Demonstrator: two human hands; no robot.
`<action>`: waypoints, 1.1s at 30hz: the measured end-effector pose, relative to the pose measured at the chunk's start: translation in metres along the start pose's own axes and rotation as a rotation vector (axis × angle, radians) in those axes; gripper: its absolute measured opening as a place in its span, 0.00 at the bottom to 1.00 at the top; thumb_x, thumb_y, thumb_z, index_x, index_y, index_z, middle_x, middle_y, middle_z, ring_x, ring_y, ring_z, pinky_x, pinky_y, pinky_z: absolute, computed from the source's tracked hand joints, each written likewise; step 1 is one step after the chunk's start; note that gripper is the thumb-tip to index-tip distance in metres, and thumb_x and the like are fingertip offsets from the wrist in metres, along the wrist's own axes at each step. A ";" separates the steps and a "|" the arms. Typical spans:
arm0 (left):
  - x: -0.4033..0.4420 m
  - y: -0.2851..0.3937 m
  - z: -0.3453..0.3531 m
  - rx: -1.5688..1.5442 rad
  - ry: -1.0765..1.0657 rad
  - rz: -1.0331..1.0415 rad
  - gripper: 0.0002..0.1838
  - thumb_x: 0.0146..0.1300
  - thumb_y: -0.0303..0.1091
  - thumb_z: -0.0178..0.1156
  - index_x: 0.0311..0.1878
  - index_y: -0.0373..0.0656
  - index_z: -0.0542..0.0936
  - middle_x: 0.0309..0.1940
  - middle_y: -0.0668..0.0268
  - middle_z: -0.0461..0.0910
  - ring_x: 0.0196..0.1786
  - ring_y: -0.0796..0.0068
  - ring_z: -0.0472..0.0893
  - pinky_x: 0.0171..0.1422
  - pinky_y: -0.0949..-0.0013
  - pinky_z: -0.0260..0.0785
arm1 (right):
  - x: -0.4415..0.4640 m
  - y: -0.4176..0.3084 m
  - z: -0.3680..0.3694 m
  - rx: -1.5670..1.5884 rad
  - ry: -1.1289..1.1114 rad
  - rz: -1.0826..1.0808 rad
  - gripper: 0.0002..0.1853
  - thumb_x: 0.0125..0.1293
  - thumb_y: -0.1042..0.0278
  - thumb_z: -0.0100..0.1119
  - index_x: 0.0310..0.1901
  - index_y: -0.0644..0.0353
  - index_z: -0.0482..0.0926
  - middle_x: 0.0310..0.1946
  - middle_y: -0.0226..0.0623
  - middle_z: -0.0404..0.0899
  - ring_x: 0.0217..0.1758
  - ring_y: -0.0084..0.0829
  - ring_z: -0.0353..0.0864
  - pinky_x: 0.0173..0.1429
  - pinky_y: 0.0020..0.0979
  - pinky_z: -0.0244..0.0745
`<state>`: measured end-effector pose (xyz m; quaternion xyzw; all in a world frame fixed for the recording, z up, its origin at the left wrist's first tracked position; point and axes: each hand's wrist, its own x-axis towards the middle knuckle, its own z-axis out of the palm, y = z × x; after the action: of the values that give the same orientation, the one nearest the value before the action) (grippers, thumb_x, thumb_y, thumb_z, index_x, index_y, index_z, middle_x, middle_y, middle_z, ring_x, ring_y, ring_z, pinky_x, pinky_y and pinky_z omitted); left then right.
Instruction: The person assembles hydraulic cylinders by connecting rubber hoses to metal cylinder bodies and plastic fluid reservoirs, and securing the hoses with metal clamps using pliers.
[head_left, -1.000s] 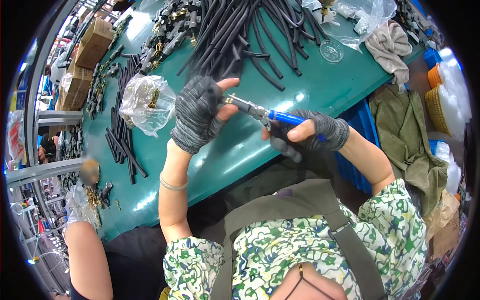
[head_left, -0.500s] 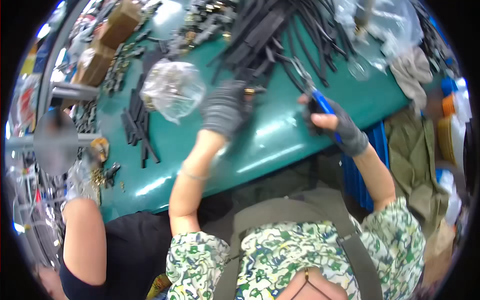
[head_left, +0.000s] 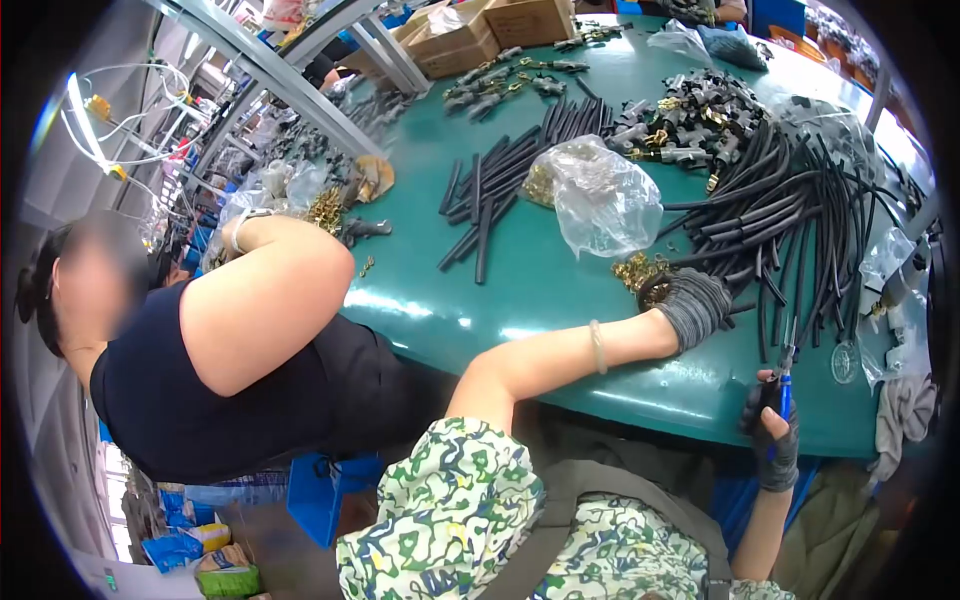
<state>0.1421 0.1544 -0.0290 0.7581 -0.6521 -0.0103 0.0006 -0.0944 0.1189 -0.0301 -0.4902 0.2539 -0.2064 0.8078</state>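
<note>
My left hand (head_left: 692,308), in a grey knitted glove, reaches onto the table beside a small heap of brass fittings (head_left: 640,272). Its fingers curl down at the heap's edge, and what they grip is hidden. Short black tube ends lie close to that hand. My right hand (head_left: 772,432), in a fingerless dark glove, is closed around pliers (head_left: 786,385) with blue handles, the jaws pointing up and away from me. Beyond both hands spreads a large bundle of black tubes (head_left: 770,215).
A clear plastic bag (head_left: 605,195) sits beside cut black tubes (head_left: 480,205) on the green table (head_left: 440,320). Grey connectors (head_left: 700,115) are piled farther back, near cardboard boxes (head_left: 450,45). At my left sits a co-worker (head_left: 220,380); a grey cloth (head_left: 903,415) hangs at the right edge.
The view has swung left, bringing the co-worker into fuller sight. My left hand has moved from beside the tube bundle to the brass heap. My right hand still holds the pliers.
</note>
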 end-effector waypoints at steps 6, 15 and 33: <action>-0.012 -0.012 -0.043 -0.375 0.140 0.025 0.09 0.54 0.35 0.59 0.35 0.40 0.79 0.27 0.55 0.80 0.33 0.56 0.81 0.35 0.57 0.72 | -0.004 0.002 -0.001 -0.094 0.039 -0.017 0.33 0.52 0.57 0.63 0.59 0.61 0.64 0.33 0.28 0.69 0.32 0.20 0.71 0.35 0.22 0.68; -0.036 -0.027 -0.060 -1.329 0.165 0.153 0.13 0.58 0.33 0.63 0.41 0.35 0.75 0.31 0.61 0.80 0.36 0.75 0.77 0.43 0.69 0.69 | 0.006 -0.013 0.028 -0.245 -0.136 0.005 0.36 0.48 0.60 0.66 0.60 0.61 0.66 0.34 0.25 0.68 0.35 0.18 0.67 0.39 0.21 0.63; -0.047 -0.018 -0.065 -1.193 -0.055 0.027 0.13 0.58 0.35 0.64 0.40 0.34 0.78 0.27 0.67 0.79 0.33 0.82 0.74 0.39 0.74 0.69 | 0.001 -0.018 0.022 -0.705 -0.160 -0.135 0.43 0.50 0.49 0.69 0.62 0.66 0.63 0.51 0.45 0.73 0.57 0.34 0.72 0.63 0.34 0.65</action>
<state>0.1543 0.2024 0.0363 0.6179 -0.5432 -0.3945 0.4093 -0.0815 0.1257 -0.0050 -0.7688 0.2125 -0.1200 0.5910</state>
